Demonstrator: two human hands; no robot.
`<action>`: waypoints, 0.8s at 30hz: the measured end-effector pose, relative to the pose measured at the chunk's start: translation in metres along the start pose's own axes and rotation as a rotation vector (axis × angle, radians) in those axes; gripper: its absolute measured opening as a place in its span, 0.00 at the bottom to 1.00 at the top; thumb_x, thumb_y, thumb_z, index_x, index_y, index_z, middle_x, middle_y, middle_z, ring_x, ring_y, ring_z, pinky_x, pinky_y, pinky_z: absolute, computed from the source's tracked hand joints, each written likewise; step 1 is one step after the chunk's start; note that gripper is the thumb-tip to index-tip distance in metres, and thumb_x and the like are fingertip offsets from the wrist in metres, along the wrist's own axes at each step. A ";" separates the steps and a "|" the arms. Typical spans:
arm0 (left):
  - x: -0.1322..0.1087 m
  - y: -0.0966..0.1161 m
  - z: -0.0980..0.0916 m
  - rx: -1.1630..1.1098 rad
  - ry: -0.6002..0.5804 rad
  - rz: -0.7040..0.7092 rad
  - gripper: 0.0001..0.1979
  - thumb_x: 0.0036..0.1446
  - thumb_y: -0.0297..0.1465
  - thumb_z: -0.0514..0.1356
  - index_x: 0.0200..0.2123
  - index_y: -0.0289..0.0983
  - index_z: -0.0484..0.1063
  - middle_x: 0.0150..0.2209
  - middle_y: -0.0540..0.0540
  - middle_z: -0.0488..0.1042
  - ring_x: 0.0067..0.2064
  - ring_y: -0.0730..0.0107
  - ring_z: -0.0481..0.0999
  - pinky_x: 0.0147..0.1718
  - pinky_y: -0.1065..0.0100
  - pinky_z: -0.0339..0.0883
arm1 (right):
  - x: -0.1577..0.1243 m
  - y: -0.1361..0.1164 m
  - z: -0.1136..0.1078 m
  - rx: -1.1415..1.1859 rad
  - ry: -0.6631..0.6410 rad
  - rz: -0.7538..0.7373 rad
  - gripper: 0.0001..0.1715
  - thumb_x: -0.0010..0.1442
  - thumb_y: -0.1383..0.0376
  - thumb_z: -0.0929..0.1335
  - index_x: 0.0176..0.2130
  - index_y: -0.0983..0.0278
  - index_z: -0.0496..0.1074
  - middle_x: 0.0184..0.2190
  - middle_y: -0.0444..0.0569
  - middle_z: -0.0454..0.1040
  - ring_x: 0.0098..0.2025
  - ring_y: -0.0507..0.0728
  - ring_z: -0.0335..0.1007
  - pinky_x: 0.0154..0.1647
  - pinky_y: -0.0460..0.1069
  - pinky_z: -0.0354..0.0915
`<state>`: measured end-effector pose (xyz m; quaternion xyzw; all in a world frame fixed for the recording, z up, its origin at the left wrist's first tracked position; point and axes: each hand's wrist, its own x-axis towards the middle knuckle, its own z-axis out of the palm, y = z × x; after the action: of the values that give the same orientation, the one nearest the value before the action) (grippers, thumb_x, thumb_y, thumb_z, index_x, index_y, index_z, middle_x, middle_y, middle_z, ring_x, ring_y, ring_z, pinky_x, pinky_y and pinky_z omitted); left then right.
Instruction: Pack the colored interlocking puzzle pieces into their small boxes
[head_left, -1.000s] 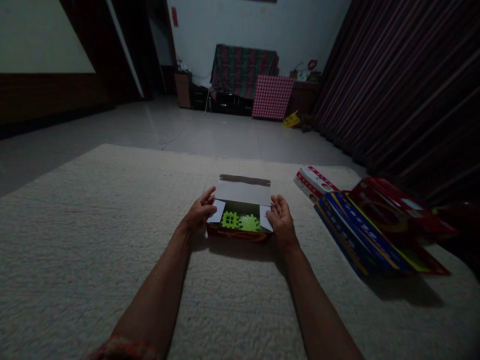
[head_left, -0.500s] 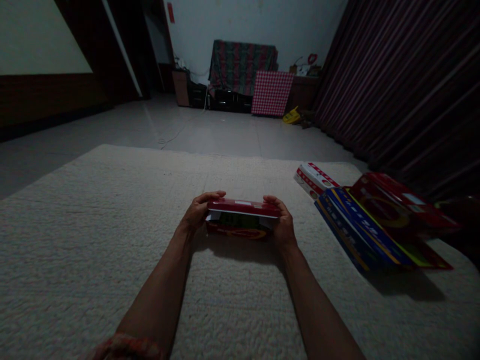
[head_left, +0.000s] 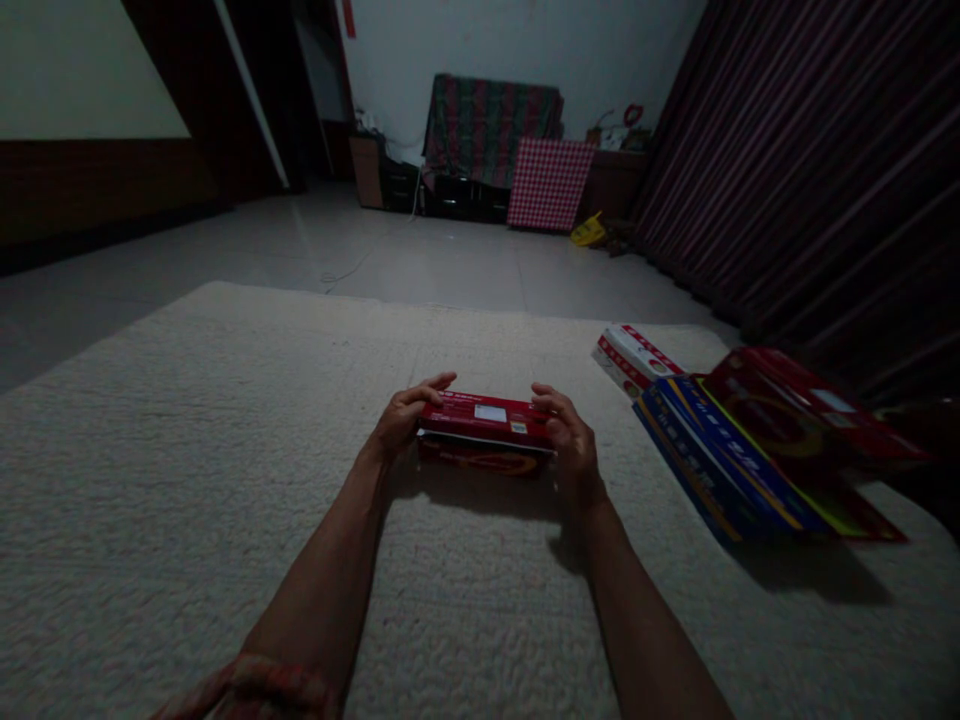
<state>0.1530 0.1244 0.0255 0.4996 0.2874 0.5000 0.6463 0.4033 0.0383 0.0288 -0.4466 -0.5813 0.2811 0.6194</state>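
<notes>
A small red cardboard box (head_left: 487,425) rests on the pale quilted cover (head_left: 480,600) in front of me. Its lid lies almost flat, with a thin gap along the near edge, and the contents are hidden. My left hand (head_left: 405,415) grips the box's left end, thumb and fingers round the corner. At the right end, my right hand (head_left: 570,440) is curled against the lid and side, its fingers over the top edge.
To the right lie a white and red box (head_left: 634,358), blue packages (head_left: 720,455) and a larger red box (head_left: 802,405) on top of them. Beyond the cover are a tiled floor (head_left: 450,260), a cloth-draped cabinet (head_left: 487,130) and a dark curtain (head_left: 780,160).
The lid has come down over the box's front opening, hiding the dark green contents seen before. My right hand has shifted slightly to the right; the view has moved a little.
</notes>
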 end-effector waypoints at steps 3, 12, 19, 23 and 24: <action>-0.001 0.001 -0.002 0.027 -0.028 0.000 0.02 0.41 0.26 0.65 0.22 0.39 0.77 0.59 0.44 0.72 0.65 0.48 0.62 0.59 0.50 0.58 | -0.001 -0.005 -0.006 -0.204 -0.099 -0.123 0.18 0.58 0.53 0.69 0.46 0.59 0.74 0.57 0.54 0.70 0.60 0.63 0.65 0.60 0.61 0.62; -0.004 0.010 -0.009 -0.128 -0.049 0.032 0.10 0.38 0.25 0.62 0.28 0.39 0.80 0.59 0.45 0.73 0.66 0.51 0.60 0.63 0.54 0.53 | -0.005 0.002 0.000 -0.367 -0.103 -0.249 0.12 0.58 0.61 0.69 0.44 0.59 0.74 0.52 0.55 0.73 0.58 0.64 0.66 0.61 0.63 0.61; -0.004 0.009 0.000 0.213 -0.134 0.032 0.09 0.46 0.33 0.67 0.33 0.39 0.80 0.65 0.41 0.64 0.67 0.46 0.58 0.59 0.54 0.58 | -0.009 0.003 0.000 -0.408 -0.052 -0.263 0.12 0.59 0.61 0.70 0.44 0.59 0.73 0.54 0.56 0.72 0.60 0.63 0.66 0.62 0.63 0.61; -0.009 0.001 0.005 0.368 -0.029 0.122 0.14 0.45 0.35 0.68 0.38 0.38 0.79 0.67 0.38 0.60 0.68 0.45 0.56 0.64 0.52 0.51 | -0.014 0.011 0.001 -0.430 0.056 -0.240 0.15 0.58 0.60 0.71 0.45 0.60 0.73 0.59 0.59 0.68 0.62 0.64 0.64 0.62 0.63 0.62; -0.011 -0.001 0.006 0.390 0.001 0.137 0.17 0.45 0.36 0.68 0.40 0.38 0.79 0.68 0.38 0.59 0.68 0.45 0.56 0.65 0.52 0.50 | -0.015 0.014 0.002 -0.426 0.077 -0.231 0.15 0.58 0.59 0.71 0.45 0.61 0.72 0.60 0.60 0.67 0.62 0.64 0.64 0.62 0.63 0.62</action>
<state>0.1549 0.1123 0.0249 0.6334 0.3448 0.4778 0.5016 0.4015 0.0316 0.0097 -0.5081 -0.6506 0.0625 0.5609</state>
